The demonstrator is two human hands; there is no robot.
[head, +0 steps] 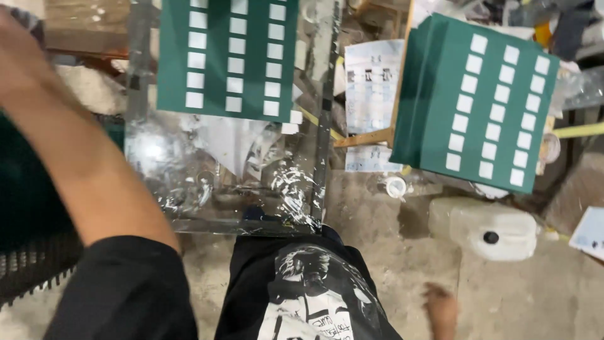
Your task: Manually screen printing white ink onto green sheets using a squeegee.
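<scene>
Up at the top left corner, blurred left hand [16, 47], grip unreadable, beside the glass table [157, 151] bearing a green sheet [217, 56] at its far edge.

Light even, fairly bright, from overhead. Strong white glare on the glass tabletop [189, 157], washing out its left part. Left forearm [75, 157] smeared by motion blur, close to lens and out of focus. Green sheets [226, 56] fairly sharp. Soft shadows on floor [390, 214].
</scene>
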